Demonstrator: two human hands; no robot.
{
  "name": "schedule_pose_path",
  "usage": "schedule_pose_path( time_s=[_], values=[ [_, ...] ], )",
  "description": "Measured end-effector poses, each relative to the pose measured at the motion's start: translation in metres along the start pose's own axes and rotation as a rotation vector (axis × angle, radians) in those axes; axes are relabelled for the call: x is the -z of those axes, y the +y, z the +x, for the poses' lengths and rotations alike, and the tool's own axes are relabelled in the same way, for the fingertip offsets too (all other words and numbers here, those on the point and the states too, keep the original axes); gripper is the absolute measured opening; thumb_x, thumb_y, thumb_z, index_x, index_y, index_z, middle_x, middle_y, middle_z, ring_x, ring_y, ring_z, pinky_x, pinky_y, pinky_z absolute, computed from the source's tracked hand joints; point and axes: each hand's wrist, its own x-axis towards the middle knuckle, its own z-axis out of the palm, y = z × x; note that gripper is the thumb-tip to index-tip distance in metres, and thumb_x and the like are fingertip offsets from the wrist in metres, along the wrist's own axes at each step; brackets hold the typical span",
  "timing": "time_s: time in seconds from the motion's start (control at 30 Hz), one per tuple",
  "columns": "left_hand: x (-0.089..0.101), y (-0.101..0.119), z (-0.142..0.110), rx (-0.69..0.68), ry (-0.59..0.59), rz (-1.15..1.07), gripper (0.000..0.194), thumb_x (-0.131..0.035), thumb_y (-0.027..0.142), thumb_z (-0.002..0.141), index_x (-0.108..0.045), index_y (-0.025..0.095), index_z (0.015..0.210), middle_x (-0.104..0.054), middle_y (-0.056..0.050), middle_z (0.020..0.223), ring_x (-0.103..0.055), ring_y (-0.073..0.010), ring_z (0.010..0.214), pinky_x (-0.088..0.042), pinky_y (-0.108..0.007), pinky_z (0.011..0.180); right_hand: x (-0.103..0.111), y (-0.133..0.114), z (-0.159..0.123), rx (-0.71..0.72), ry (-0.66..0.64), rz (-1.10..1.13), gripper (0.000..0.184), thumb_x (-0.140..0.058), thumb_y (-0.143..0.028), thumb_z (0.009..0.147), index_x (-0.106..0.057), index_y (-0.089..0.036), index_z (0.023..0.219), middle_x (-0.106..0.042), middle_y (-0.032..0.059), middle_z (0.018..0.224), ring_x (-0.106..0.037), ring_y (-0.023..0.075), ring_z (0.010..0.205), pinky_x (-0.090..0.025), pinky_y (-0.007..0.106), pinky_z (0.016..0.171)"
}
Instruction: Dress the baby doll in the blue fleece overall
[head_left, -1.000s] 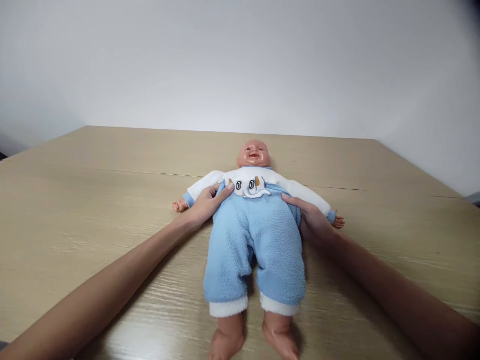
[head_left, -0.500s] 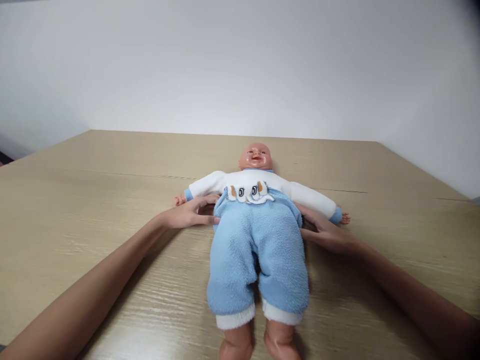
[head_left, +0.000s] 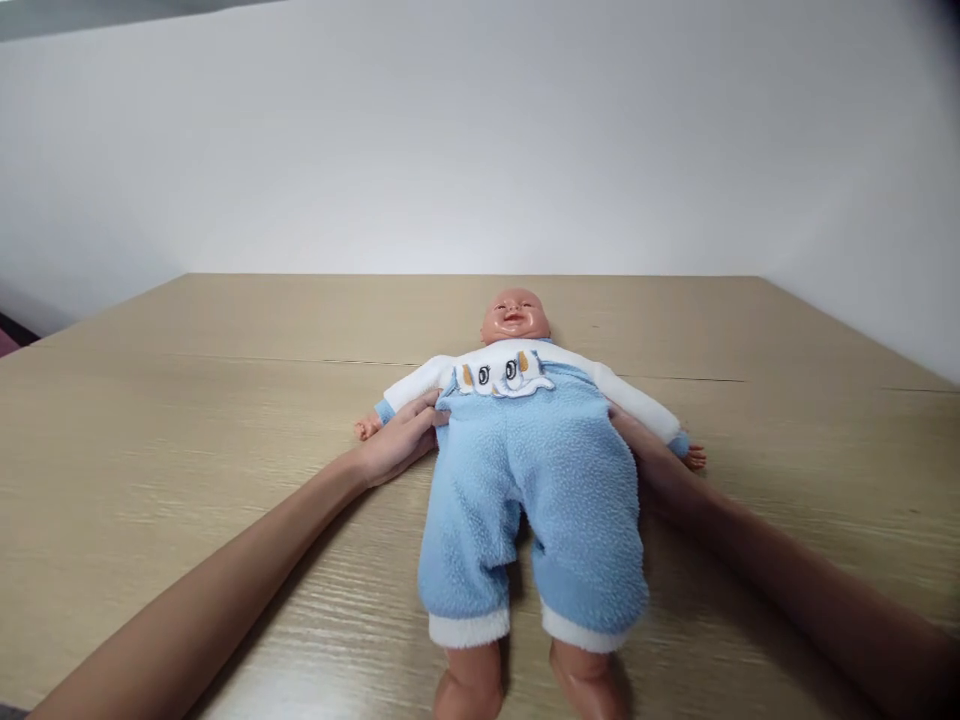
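Observation:
A baby doll [head_left: 516, 318] lies on its back, head away from me, arms spread and legs towards me. It wears a white top [head_left: 637, 398] with blue cuffs and fleecy light blue pants [head_left: 480, 480] with white hems. An elephant patch with eyes sits at the front of the waist. My left hand [head_left: 401, 440] is closed on the pants' left side edge, near the waist. On the opposite side my right hand [head_left: 649, 460] grips the pants' edge, its fingertips mostly hidden behind the cloth. The doll's feet are out of frame.
The doll lies on a light wooden table [head_left: 225, 460] with a seam running across it. Behind the table's far edge stands a white wall [head_left: 480, 140]. A dark and pinkish object [head_left: 9, 340] shows at the far left.
Both hands have shifted at the waist, the left one's fingers closing on the cloth. The pants sit slightly higher and wider, and the right leg has moved outward. The view has tilted slightly.

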Motion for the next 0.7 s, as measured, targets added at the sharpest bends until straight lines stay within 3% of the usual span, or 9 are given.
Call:
schedule_pose_path(
  time_s=[0.07, 0.13, 0.3, 0.4, 0.5, 0.57, 0.7],
  values=[
    [0.005, 0.005, -0.001, 0.016, -0.072, 0.030, 0.039, -0.077, 0.026, 0.080, -0.072, 0.020, 0.119, -0.075, -0.007, 0.117, -0.066, -0.0287, 0.114, -0.048, -0.037, 0.100, 0.011, 0.002, 0.006, 0.068, -0.024, -0.144, 0.033, -0.075, -0.050, 0.094, -0.078, -0.030, 0.121, -0.080, 0.0042, 0.125, -0.068, 0.0342, 0.130, -0.048, 0.047, 0.122],
    [0.015, 0.014, -0.003, 0.032, -0.118, 0.102, 0.037, -0.077, 0.030, 0.085, -0.073, 0.020, 0.120, -0.075, -0.008, 0.119, -0.066, -0.0295, 0.117, -0.047, -0.039, 0.105, 0.026, 0.000, 0.011, 0.123, -0.084, -0.342, 0.039, -0.073, -0.055, 0.097, -0.078, -0.031, 0.127, -0.076, 0.0048, 0.138, -0.062, 0.0363, 0.140, -0.037, 0.051, 0.132],
    [0.044, 0.042, -0.008, 0.008, -0.295, 0.526, 0.036, -0.081, 0.031, 0.086, -0.072, 0.022, 0.120, -0.072, -0.008, 0.123, -0.065, -0.0292, 0.120, -0.048, -0.041, 0.108, 0.068, -0.014, 0.017, 0.173, -0.278, -0.709, 0.057, -0.083, -0.059, 0.091, -0.075, -0.030, 0.140, -0.070, 0.0092, 0.150, -0.058, 0.0455, 0.144, -0.039, 0.062, 0.130],
    [0.046, 0.046, -0.010, -0.041, -0.354, 0.747, 0.052, -0.090, 0.031, 0.080, -0.071, 0.022, 0.128, -0.068, -0.010, 0.139, -0.060, -0.0333, 0.134, -0.043, -0.047, 0.120, 0.078, -0.018, 0.015, 0.206, -0.393, -0.887, 0.071, -0.089, -0.052, 0.087, -0.068, -0.032, 0.151, -0.061, 0.0103, 0.161, -0.051, 0.0481, 0.151, -0.035, 0.066, 0.132],
    [0.038, 0.040, -0.008, -0.096, -0.291, 0.811, 0.058, -0.093, 0.033, 0.077, -0.073, 0.022, 0.131, -0.070, -0.011, 0.142, -0.058, -0.0370, 0.139, -0.037, -0.051, 0.125, 0.071, -0.013, 0.013, 0.242, -0.379, -0.884, 0.075, -0.093, -0.046, 0.083, -0.067, -0.032, 0.153, -0.058, 0.0105, 0.164, -0.045, 0.0481, 0.156, -0.028, 0.066, 0.135],
    [0.033, 0.037, -0.007, -0.102, -0.298, 0.766, 0.049, -0.091, 0.034, 0.080, -0.076, 0.020, 0.124, -0.074, -0.011, 0.135, -0.062, -0.0361, 0.133, -0.039, -0.050, 0.123, 0.063, -0.010, 0.013, 0.244, -0.345, -0.818, 0.071, -0.091, -0.041, 0.084, -0.068, -0.032, 0.151, -0.061, 0.0097, 0.161, -0.045, 0.0448, 0.157, -0.028, 0.060, 0.136],
    [0.028, 0.036, -0.010, -0.044, -0.302, 0.566, 0.026, -0.083, 0.033, 0.087, -0.078, 0.019, 0.109, -0.077, -0.008, 0.119, -0.068, -0.0302, 0.116, -0.048, -0.042, 0.108, 0.049, -0.008, 0.010, 0.105, -0.268, -0.627, 0.056, -0.094, -0.033, 0.077, -0.078, -0.031, 0.131, -0.074, 0.0070, 0.142, -0.062, 0.0413, 0.141, -0.045, 0.053, 0.126]
  ],
)
